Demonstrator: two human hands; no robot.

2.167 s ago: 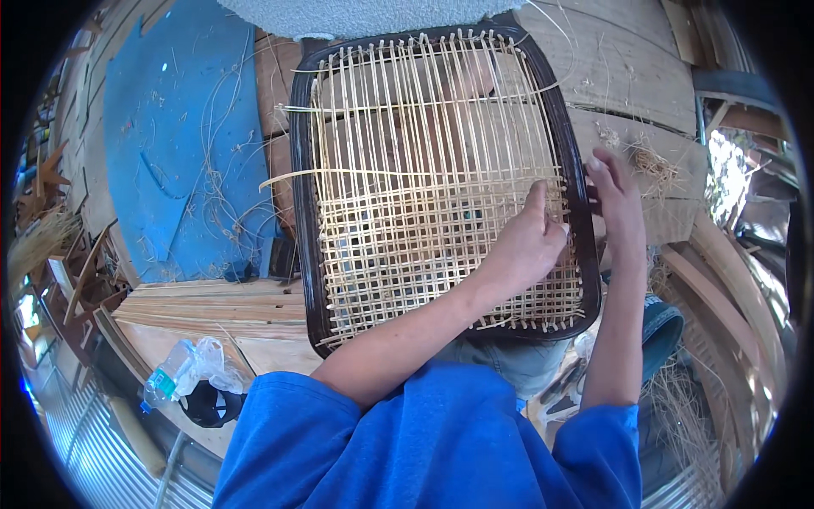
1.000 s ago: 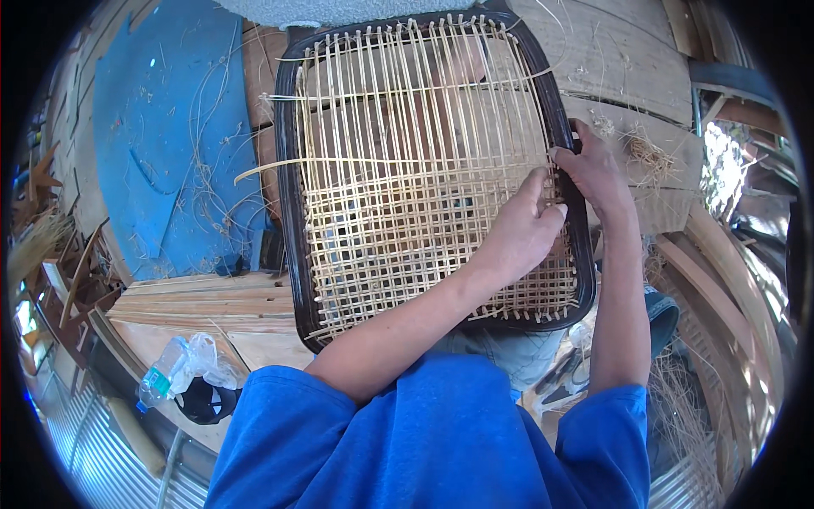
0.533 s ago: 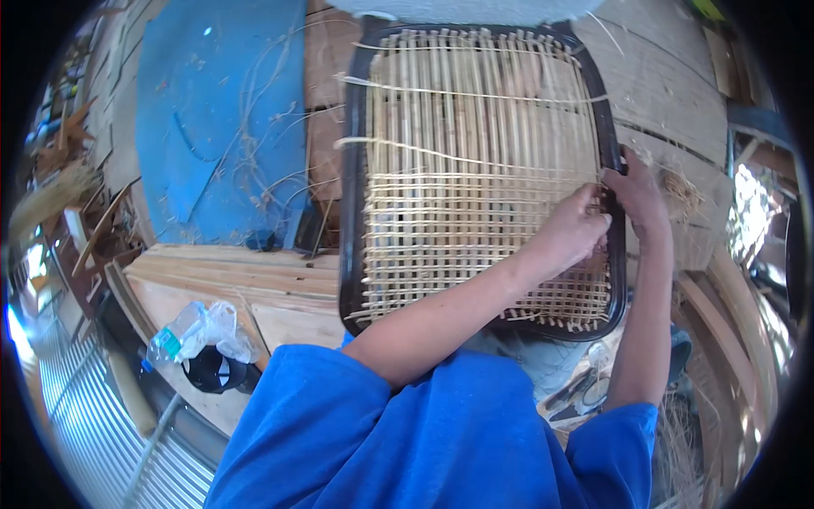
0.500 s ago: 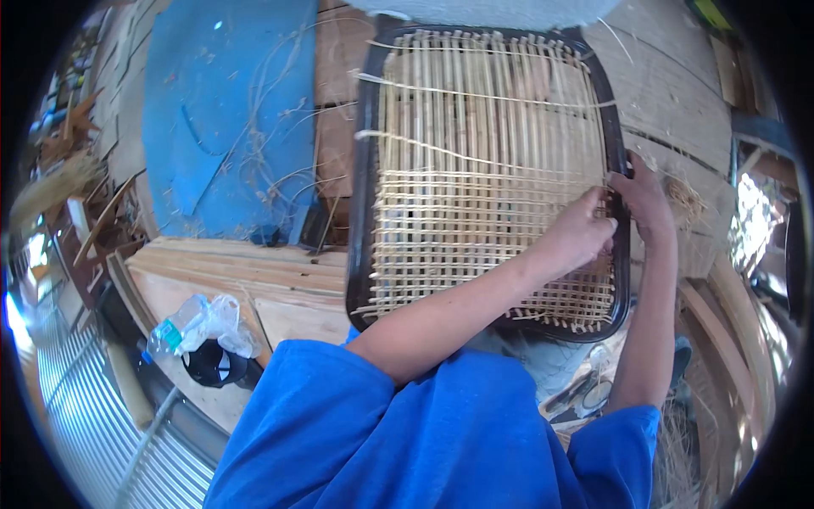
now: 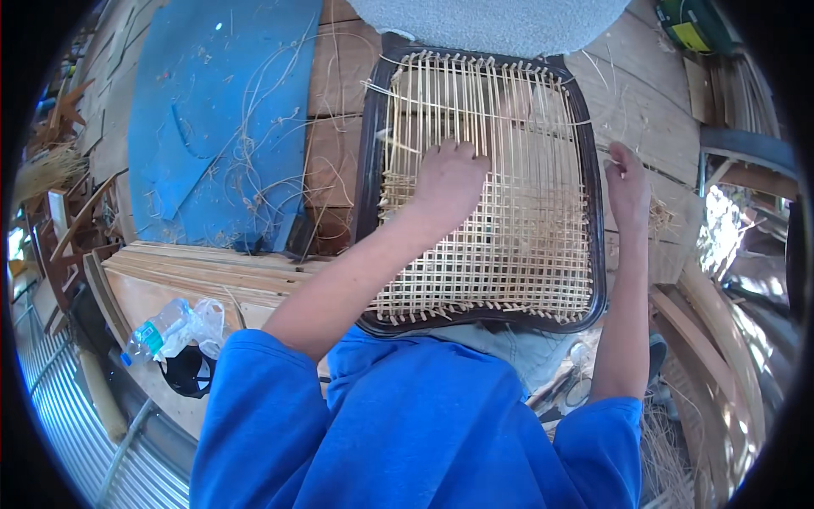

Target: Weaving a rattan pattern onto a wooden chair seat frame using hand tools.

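A dark-framed panel of woven cane lies in front of me, its lower part closely woven, its upper part mostly lengthwise strips. Over the left middle of the weave is my left hand, its fingers curled down. A pale cane strand runs from near the left rail to these fingers, which seem closed on it; the fingertips are partly hidden. My right hand is just outside the right rail, apart from it, fingers loosely bent with a gap at the thumb. Nothing shows in it.
Grey-blue cloth meets the panel's far edge. A blue sheet strewn with loose strands lies left on wooden boards. Nearer left are stacked wood strips, a plastic bottle and a white bag. Curved wood pieces stand right.
My left hand has gone from the right rail to the left middle of the weave. My right hand has come off the right rail. The strand's left end has shifted inward.
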